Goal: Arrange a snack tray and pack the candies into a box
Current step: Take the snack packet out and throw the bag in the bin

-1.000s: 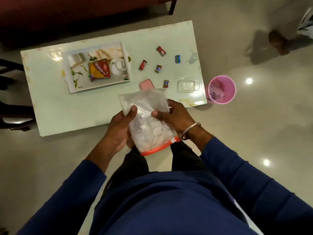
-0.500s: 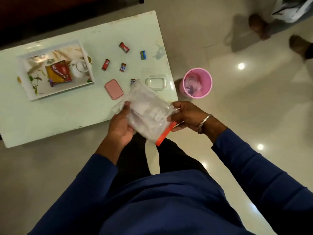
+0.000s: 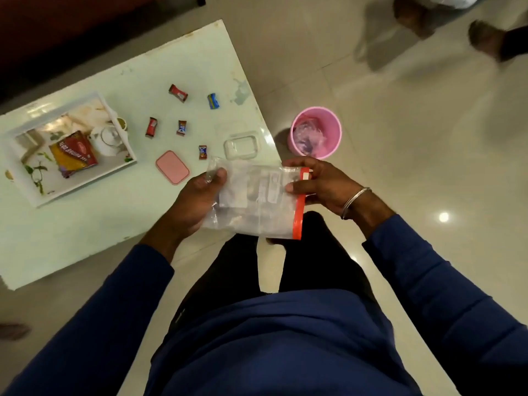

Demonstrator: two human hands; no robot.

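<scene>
A: You've got the clear zip bag [image 3: 254, 201] lying sideways between both hands, just off the near corner of the table [image 3: 94, 224], over your knees. My guess is you're holding it flat like that so the orange seal strip [image 3: 299, 207] faces your right side, ready to be opened or pressed shut.

B: Your left hand [image 3: 194, 207] cups the bag's closed bottom end, fingers curled under, thumb pressed on top. That one's the anchor.

A: And your right hand [image 3: 320, 184] pinches the sealed end, thumb on the plastic just beside the strip, fingers wrapped behind. Neither hand is loose; both are closed on the bag.

B: What's inside? Pale and papery, but too blurred to call.

A: Now the real job. Five wrapped candies [image 3: 151, 127] sit scattered on the table, well apart, none packed yet. The clear box [image 3: 241, 144] waits near the table's right edge, with its pink lid [image 3: 172, 171] off beside it. That looks laid out so you can drop sweets straight in.

B: The tray [image 3: 17, 132] at the far left already holds a red snack packet [image 3: 75, 156] and a small white teapot [image 3: 108, 138].

A: A pink bin [image 3: 315, 135] stands on the floor just beside the table.
</scene>
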